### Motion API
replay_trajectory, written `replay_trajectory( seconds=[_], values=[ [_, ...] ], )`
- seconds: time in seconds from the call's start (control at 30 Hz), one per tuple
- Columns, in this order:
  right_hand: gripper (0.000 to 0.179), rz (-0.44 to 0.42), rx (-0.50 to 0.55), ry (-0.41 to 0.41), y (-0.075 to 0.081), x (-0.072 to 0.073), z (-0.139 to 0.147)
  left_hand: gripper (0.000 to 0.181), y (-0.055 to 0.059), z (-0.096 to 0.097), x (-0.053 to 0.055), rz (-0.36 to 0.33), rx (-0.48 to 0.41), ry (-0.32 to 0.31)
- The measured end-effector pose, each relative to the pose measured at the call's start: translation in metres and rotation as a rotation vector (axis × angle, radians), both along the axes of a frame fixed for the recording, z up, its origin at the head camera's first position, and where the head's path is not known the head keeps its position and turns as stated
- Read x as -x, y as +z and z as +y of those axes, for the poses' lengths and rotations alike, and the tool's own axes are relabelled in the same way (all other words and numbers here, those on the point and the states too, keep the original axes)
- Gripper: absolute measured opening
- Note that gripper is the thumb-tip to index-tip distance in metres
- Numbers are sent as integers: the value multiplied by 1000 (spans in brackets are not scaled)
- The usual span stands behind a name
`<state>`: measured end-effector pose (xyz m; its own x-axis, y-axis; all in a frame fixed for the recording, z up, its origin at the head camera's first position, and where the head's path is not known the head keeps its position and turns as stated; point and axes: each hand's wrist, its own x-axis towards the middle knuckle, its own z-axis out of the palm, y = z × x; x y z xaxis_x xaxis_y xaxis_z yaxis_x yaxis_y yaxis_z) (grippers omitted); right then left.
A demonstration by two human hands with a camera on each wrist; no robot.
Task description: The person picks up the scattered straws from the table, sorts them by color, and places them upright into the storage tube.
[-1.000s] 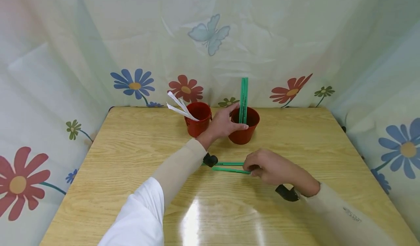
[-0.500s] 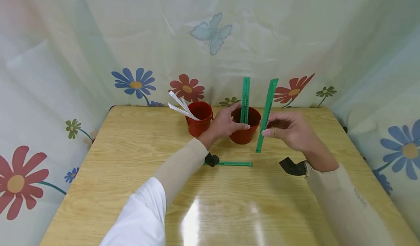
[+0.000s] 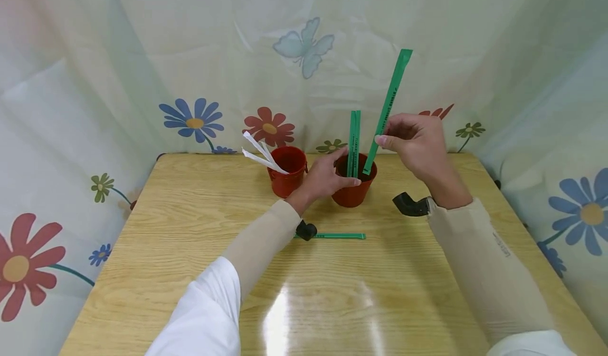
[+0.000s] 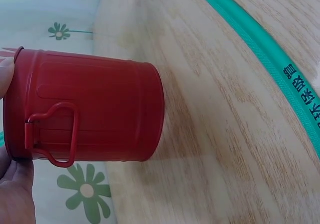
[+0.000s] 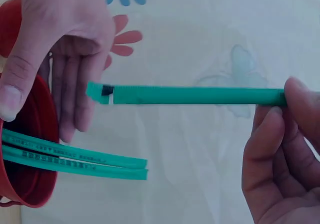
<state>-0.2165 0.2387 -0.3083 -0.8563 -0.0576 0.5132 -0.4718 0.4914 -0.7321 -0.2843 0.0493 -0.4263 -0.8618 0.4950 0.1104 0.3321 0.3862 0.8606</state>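
My left hand holds the right-hand red metal bucket near its rim, with thumb and fingers on opposite sides. Two green-wrapped straws stand in that bucket. My right hand pinches another green-wrapped straw, tilted, its lower end at the bucket's mouth in the head view. The right wrist view shows this straw between thumb and fingers. One more green-wrapped straw lies on the table, partly hidden by the left wrist's camera; the left wrist view shows its printed wrapper.
A second red bucket stands to the left, just past my left wrist, with several white-wrapped straws leaning out. A flower-patterned curtain hangs behind the wooden table and along its sides.
My right hand has picked one of two green straws off the table, turned it upright and carried it up to the right-hand bucket. My left hand has stayed on the bucket.
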Motion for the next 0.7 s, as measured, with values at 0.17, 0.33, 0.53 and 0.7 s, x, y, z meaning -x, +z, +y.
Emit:
replay_trajectory(
  seconds=[0.17, 0.33, 0.53, 0.7],
  values=[
    [11, -30, 17, -34, -2, 9, -3, 86, 1, -1, 0, -4, -8, -8],
    [12, -83, 41, -90, -9, 18, -2, 86, 2, -2, 0, -7, 12, -8],
    [14, -122, 43, -131, -18, 26, -3, 85, 2, -1, 0, 4, 10, -3],
    [16, -118, 21, -161, -34, 29, -3, 85, 0, -2, 0, 31, -4, -18]
  ],
)
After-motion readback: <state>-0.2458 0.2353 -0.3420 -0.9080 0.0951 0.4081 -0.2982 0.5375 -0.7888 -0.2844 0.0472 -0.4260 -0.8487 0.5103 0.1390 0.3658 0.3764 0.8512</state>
